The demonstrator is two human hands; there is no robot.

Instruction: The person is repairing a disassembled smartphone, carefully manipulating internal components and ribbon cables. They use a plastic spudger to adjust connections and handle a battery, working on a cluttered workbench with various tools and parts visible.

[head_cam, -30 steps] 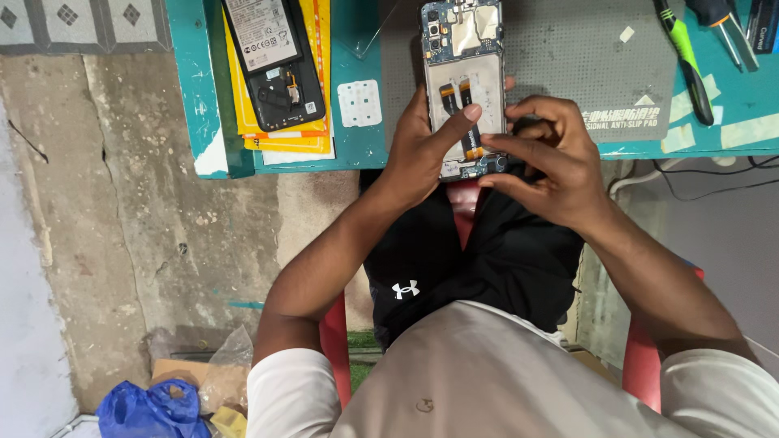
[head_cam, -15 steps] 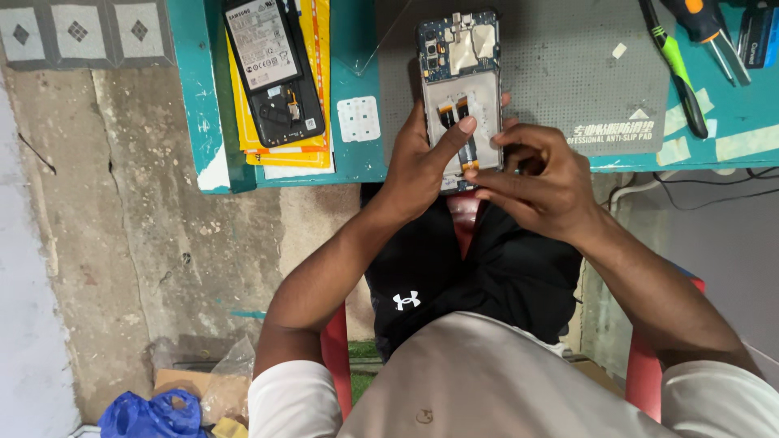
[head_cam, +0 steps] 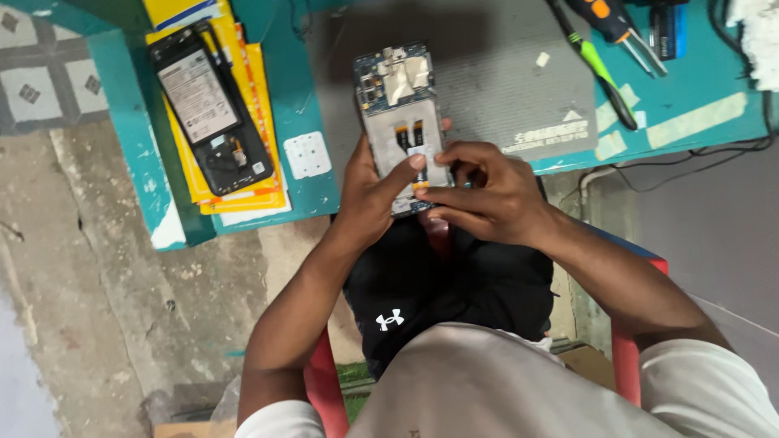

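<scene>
Both hands now work low on the opened phone.
The left hand (head_cam: 369, 199) grips the opened phone (head_cam: 403, 122) at the tabletop (head_cam: 308, 97) edge; the right hand (head_cam: 487, 191), earlier alongside, pinches its lower flex connector. Beyond lie the grey mat (head_cam: 503, 73) and screwdrivers (head_cam: 604, 49).

A teal worktop (head_cam: 154, 174) with chipped paint stands over a stained grey concrete floor (head_cam: 105, 300). Patterned tiles (head_cam: 40, 85) lie beyond it. The red chair (head_cam: 324, 389) sits below.
</scene>
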